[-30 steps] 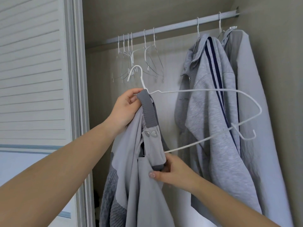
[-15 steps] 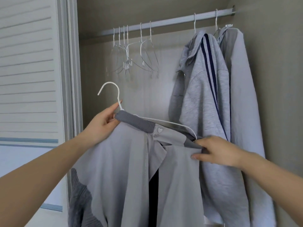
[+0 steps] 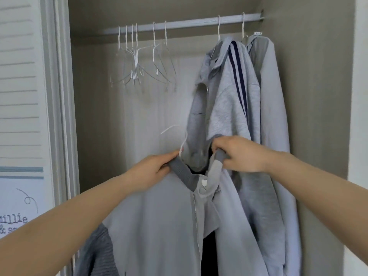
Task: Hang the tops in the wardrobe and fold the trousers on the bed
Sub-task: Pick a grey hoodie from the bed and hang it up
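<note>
A light grey zip jacket point(image 3: 159, 220) with a darker ribbed collar and heart-shaped snaps hangs from my two hands in front of the open wardrobe. My left hand point(image 3: 153, 168) grips the collar's left side together with the neck of a white wire hanger point(image 3: 175, 134), whose hook pokes up above the collar. My right hand point(image 3: 237, 154) grips the collar's right end. The hanger's body is hidden inside the jacket.
The wardrobe rail point(image 3: 179, 23) runs across the top. Several bare white hangers point(image 3: 139, 62) hang at its left. A grey hoodie with navy stripes point(image 3: 225, 100) and a grey top point(image 3: 272, 92) hang at the right. A louvred door point(image 3: 22, 96) stands to the left.
The hanger went from exposed and tilted to tucked inside the jacket. My right hand moved up from the shoulder to the collar's right end, and both hands shifted right toward the hung hoodie.
</note>
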